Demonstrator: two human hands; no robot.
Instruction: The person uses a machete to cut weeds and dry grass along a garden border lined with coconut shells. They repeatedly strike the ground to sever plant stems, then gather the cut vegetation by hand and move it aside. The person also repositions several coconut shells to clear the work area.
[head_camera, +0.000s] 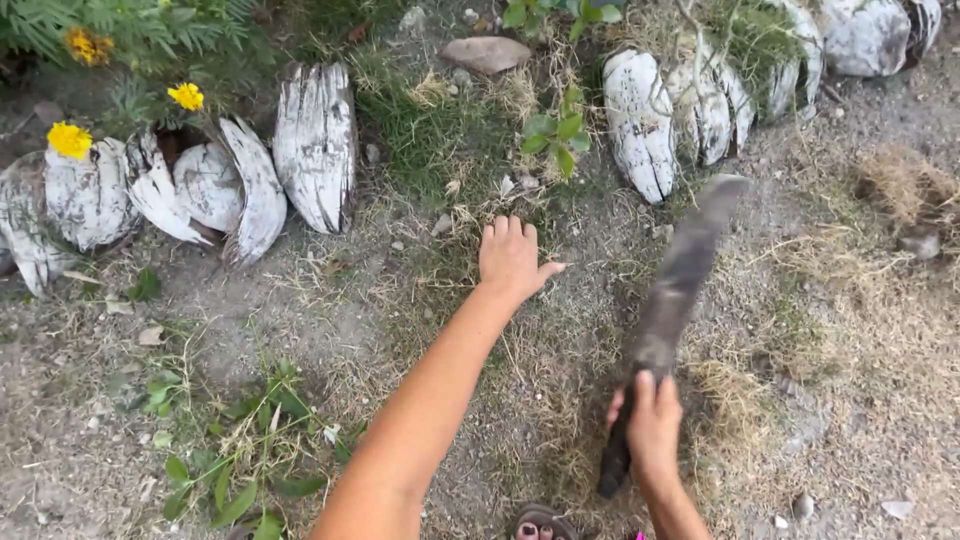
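While the head camera looks straight down at dry ground, the right hand (652, 430) sits at 5 o'clock in the frame, fingers curled tight around the dark handle of a machete (672, 300). The blade runs from that fist toward 1 o'clock, long, flat and broad, grey-brown and motion-blurred, so its edge detail cannot be told. Its tip ends just below a row of split coconut husks (640, 120).

The left hand (512, 258) lies at frame centre, palm down, fingers pressed together and thumb held out toward 3 o'clock. It is low over sparse dry grass (560, 380); contact with the soil cannot be confirmed. The machete stands at 3 o'clock from this hand, well apart from it.

Materials: the husks are fibrous, weathered white-grey, boat-shaped, set on edge as a border. A second cluster of husks (315, 145) stands at 10 o'clock. Yellow flowers (70, 140) on green stems rise above that cluster. A flat brown stone (487, 53) lies at 12 o'clock. Broad-leaved green weeds (240, 460) grow at 7 o'clock. A sandal toe (540, 524) shows at 6 o'clock.
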